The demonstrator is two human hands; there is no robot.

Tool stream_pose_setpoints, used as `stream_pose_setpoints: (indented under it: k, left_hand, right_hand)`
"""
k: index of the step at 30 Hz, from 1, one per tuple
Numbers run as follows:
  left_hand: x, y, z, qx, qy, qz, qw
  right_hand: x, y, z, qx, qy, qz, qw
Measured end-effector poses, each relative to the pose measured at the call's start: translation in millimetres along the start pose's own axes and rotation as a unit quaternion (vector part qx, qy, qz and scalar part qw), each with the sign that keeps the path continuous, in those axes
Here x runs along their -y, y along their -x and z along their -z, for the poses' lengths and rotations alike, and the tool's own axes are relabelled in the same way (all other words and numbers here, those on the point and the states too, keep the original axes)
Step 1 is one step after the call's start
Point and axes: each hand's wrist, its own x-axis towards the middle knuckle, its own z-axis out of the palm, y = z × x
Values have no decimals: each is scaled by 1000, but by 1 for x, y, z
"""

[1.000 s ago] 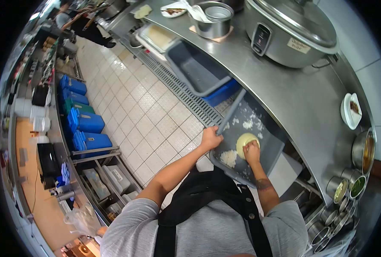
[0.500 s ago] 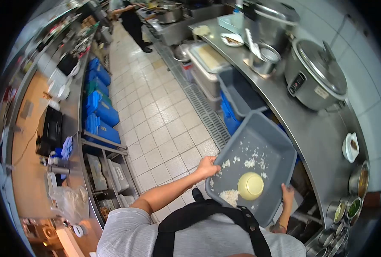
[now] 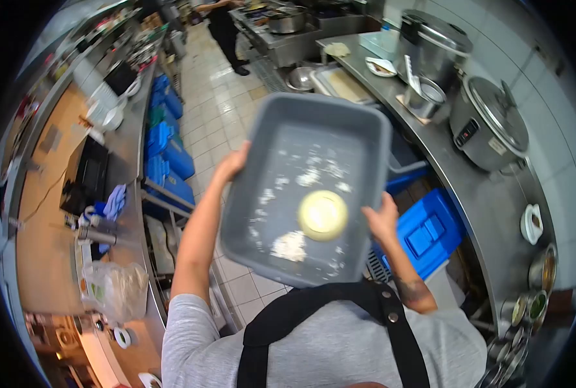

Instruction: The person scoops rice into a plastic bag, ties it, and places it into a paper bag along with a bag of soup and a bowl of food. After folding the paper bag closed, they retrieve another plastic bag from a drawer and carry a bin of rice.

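Note:
A grey rectangular tub (image 3: 281,139) is held up in front of my chest, over the aisle. My left hand (image 3: 233,161) grips its left rim, and my right hand (image 3: 383,216) is closed on the right rim. Inside the tub lies a pale yellow round bowl (image 3: 323,215), its base facing up. White rice (image 3: 290,246) is clumped beside the bowl, with more grains scattered over the tub's bottom.
Rice cookers (image 3: 488,123) stand on the steel counter (image 3: 430,145) at right. A blue lid (image 3: 430,233) lies below it. Blue bins (image 3: 165,145) line the left counter. Up the tiled aisle stands a person in dark trousers (image 3: 224,39).
Both hands have raised the tub and moved it left, away from the right counter. The blue lid beneath that counter has come into view.

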Motion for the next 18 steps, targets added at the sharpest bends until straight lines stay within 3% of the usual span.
stream_pose_setpoints:
  k: [1, 2, 4, 6, 8, 9, 11, 14, 17, 18]
  left_hand:
    - [10, -20, 13, -128, -145, -36, 980]
    - [18, -38, 27, -192, -154, -54, 968]
    - [-4, -34, 65, -240, -204, -53, 948]
    - [-1, -55, 102, -262, -249, -42, 931]
    - [-5, -59, 128, -269, -257, -36, 928]
    - [-4, -58, 134, -272, -249, -35, 929]
    - [14, -71, 141, -240, -281, -18, 929]
    - [20, -69, 125, -216, -291, 12, 932]
    - [20, -68, 102, -227, -282, 80, 929]
    - [20, -72, 102, -243, -281, 96, 923]
  right_hand:
    - [15, -6, -19, -6, -1, 33, 999]
    - [39, -11, -33, 23, 14, 8, 1000]
    - [72, -20, -59, 63, -54, 34, 996]
    - [90, -28, -83, 156, -103, -23, 982]
    - [81, -26, -109, 204, -146, 52, 967]
    - [70, -24, -122, 255, -298, 52, 919]
    - [92, -47, -94, 456, -412, -182, 768]
    - [80, -96, -87, 547, -378, -260, 699]
    - [41, -176, -90, 696, -275, -128, 650]
    - [43, -204, -75, 679, -314, -156, 645]
